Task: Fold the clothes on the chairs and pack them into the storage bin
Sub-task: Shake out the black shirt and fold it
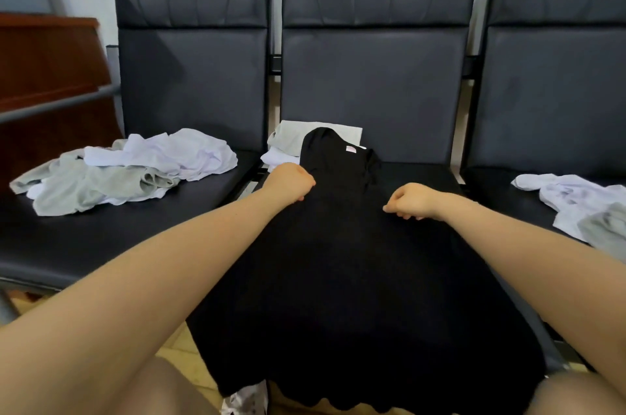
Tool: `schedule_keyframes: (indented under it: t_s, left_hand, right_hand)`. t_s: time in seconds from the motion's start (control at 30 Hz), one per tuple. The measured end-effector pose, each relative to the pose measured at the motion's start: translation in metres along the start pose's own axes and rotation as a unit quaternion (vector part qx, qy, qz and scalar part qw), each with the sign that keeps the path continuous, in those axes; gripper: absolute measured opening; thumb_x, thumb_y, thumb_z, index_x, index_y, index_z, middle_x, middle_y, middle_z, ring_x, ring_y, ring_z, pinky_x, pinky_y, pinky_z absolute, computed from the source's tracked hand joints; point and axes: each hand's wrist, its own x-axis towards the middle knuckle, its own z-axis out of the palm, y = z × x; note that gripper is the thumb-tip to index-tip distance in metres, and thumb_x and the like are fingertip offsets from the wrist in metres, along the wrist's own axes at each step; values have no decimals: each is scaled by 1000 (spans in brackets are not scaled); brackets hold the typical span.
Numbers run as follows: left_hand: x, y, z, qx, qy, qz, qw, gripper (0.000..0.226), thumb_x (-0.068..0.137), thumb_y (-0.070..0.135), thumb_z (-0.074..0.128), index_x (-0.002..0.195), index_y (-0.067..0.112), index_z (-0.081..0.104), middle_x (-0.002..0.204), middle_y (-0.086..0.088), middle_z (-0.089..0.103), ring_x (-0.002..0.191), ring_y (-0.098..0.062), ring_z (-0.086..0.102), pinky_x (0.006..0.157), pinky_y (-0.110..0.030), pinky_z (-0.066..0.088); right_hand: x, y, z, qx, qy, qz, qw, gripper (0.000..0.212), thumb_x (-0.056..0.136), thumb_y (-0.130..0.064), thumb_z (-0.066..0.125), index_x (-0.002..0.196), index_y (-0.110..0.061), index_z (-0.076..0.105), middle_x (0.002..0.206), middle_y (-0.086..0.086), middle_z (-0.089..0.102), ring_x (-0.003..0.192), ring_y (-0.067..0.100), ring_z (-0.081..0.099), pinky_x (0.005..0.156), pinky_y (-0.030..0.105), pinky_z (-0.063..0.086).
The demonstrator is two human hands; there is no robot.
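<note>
**Fingers pinch the black garment at mid-length**

Fingers of the left hand point(292, 181) and the right hand point(411, 201) curl into the soft black knit garment point(355, 279), each pinching cloth. It lies on the middle padded black chair point(423, 174), long axis running 12 to 6 o'clock, collar at 12, both hands equally near. Its hem overhangs the seat; fingertips are hidden, and no storage bin shows.

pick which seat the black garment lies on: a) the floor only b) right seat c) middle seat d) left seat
c: the black garment is spread over the middle seat, both hands on it, with its hem hanging off the front edge; the left seat and right seat hold light clothes.
</note>
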Motion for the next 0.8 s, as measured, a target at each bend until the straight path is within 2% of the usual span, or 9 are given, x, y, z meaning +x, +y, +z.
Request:
schedule_keyframes:
  t_s: [0.1, 0.23, 0.4, 0.47, 0.53, 0.57, 0.67, 0.73, 0.8]
  left_hand:
    - [20, 17, 4, -84, -35, -42, 995, 31, 99, 14, 44, 124, 4, 59, 121, -12, 63, 93, -19, 61, 69, -22, 46]
    - [66, 9, 10, -165, 40, -32, 985, 18, 93, 14, 52, 101, 10, 68, 78, 0, 59, 63, -11, 52, 61, -20, 45]
    - [130, -7, 23, -130, 135, 14, 982, 12, 86, 18, 48, 76, 17, 54, 70, -1, 50, 66, -16, 45, 63, -29, 40]
    - [156, -3, 28, -81, 155, 29, 984, 13, 90, 22, 47, 87, 16, 59, 73, 5, 54, 67, -14, 49, 63, -25, 40]
    - [180, 4, 31, -35, 166, 44, 985, 32, 93, 28, 49, 120, 15, 58, 99, 3, 63, 88, -18, 58, 69, -26, 40]
    - [194, 5, 33, -13, 172, 43, 984, 43, 93, 31, 49, 132, 13, 51, 114, -2, 63, 101, -21, 58, 76, -27, 42]
    - [226, 8, 34, 30, 181, 33, 983, 57, 93, 38, 50, 142, 10, 40, 128, -9, 58, 116, -28, 55, 88, -33, 43]
    - [240, 7, 37, 39, 169, 29, 984, 43, 94, 36, 51, 126, 7, 54, 110, -4, 63, 109, -28, 59, 77, -29, 41]
    - [243, 7, 39, 41, 154, 35, 987, 28, 94, 34, 52, 101, 8, 63, 85, -1, 61, 93, -26, 61, 70, -30, 39]
  right_hand:
    - [21, -7, 2, 20, -22, -21, 999, 25, 92, -30, 60, 101, -8, 68, 88, 6, 63, 78, 18, 57, 60, 25, 43]
    - [56, -8, -3, 69, 45, -51, 995, 22, 94, -27, 57, 86, -10, 67, 79, 3, 64, 74, 18, 59, 57, 23, 42]
    - [110, 0, -8, 140, 163, -16, 976, 30, 94, -30, 54, 75, -8, 62, 72, 8, 57, 62, 20, 52, 68, 32, 46]
    - [136, 3, -8, 162, 186, 18, 969, 30, 94, -33, 53, 76, -10, 56, 72, 11, 50, 66, 24, 51, 78, 40, 52]
    - [161, 3, -8, 185, 200, 44, 961, 28, 95, -35, 52, 87, -9, 61, 83, 12, 55, 79, 28, 59, 89, 42, 52]
    - [172, 3, -8, 193, 200, 53, 959, 34, 95, -36, 51, 108, -7, 62, 98, 13, 61, 92, 31, 62, 93, 40, 50]
    - [196, 0, -7, 198, 182, 53, 962, 57, 96, -36, 52, 143, -6, 39, 139, 11, 50, 122, 30, 53, 101, 39, 44]
    - [206, 1, -6, 150, 171, 51, 972, 49, 94, -34, 55, 136, -10, 48, 134, 7, 54, 121, 27, 52, 96, 34, 44]
    - [213, 1, -6, 101, 153, 52, 982, 25, 93, -35, 56, 101, -14, 66, 105, 5, 65, 103, 26, 60, 82, 32, 45]
